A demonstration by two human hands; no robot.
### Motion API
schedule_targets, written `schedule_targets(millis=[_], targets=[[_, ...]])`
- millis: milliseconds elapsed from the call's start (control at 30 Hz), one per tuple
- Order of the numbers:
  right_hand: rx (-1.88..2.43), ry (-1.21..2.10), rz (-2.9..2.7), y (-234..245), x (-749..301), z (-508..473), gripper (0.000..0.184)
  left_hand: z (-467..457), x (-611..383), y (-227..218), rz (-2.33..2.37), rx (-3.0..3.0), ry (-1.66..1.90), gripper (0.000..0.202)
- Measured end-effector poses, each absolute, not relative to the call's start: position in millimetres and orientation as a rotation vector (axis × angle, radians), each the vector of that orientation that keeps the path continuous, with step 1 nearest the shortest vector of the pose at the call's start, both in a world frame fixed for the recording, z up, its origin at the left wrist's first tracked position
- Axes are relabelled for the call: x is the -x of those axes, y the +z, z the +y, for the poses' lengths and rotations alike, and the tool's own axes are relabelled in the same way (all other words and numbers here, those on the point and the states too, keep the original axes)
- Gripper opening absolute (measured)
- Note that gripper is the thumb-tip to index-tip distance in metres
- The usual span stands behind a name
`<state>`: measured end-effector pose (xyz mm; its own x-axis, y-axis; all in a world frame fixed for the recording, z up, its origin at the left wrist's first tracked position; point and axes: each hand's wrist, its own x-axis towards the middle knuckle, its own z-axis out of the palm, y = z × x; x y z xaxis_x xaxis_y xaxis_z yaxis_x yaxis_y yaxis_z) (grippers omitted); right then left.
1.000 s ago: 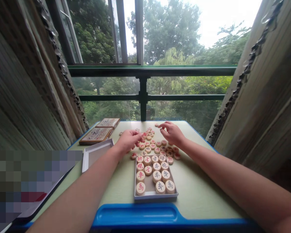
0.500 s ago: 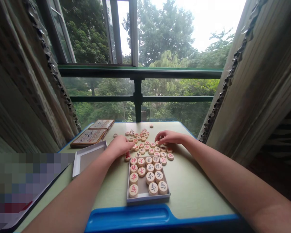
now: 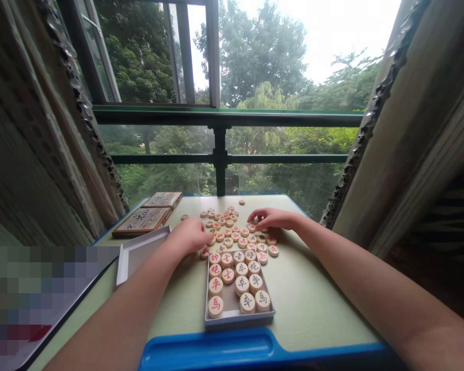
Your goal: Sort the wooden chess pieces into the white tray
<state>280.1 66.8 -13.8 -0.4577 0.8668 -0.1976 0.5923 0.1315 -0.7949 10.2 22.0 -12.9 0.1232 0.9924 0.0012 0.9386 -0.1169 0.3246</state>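
Wooden Chinese chess pieces with red and black characters lie scattered over the table. My left hand (image 3: 189, 236) is at the left edge of the scatter, its fingers curled in and partly hidden; whatever they hold cannot be made out. A red-marked piece (image 3: 204, 252) lies just below it. Across the scatter, my right hand (image 3: 274, 219) hovers with bent, parted fingers, above a piece (image 3: 251, 227) on the table. Nearer to me stands a shallow box (image 3: 229, 313) with rows of pieces in it, red at left and black at right.
An upturned white box lid (image 3: 141, 255) lies left of my left forearm. Behind it rests a folded wooden board (image 3: 145, 220) with painted characters. A blue tray edge (image 3: 212, 346) runs along the table's front. Window, railing (image 3: 220, 118) and curtains (image 3: 390, 134) surround the far side.
My right fingers have lifted off a piece at the right of the scatter. My left fingers have curled in further. The view has shifted slightly.
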Motion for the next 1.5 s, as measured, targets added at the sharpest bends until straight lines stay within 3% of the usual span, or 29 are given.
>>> schedule_targets(millis=[167, 367, 700, 1067, 1333, 1500], targets=[[1.379, 1.323, -2.121, -17, -281, 70, 0.034, 19, -15, -11, 1.804, -2.413, 0.529, 0.025], [1.354, 1.281, -2.140, -18, -282, 72, 0.050, 19, -17, -21, 1.393, -2.656, 0.575, 0.025], [1.258, 0.533, -2.404, -24, -243, 55, 0.027, 31, -15, -34, 1.276, -2.638, 0.582, 0.022], [1.279, 0.444, -2.443, -20, -234, 51, 0.025, 29, -18, -34, 1.303, -2.658, 0.663, 0.027], [1.725, 0.420, -2.556, 16, -241, 37, 0.028, 25, -23, -32, 1.189, -2.673, 0.621, 0.027], [1.827, 0.301, -2.476, 11, -237, 23, 0.026, 24, -23, -31, 1.246, -2.663, 0.649, 0.028]])
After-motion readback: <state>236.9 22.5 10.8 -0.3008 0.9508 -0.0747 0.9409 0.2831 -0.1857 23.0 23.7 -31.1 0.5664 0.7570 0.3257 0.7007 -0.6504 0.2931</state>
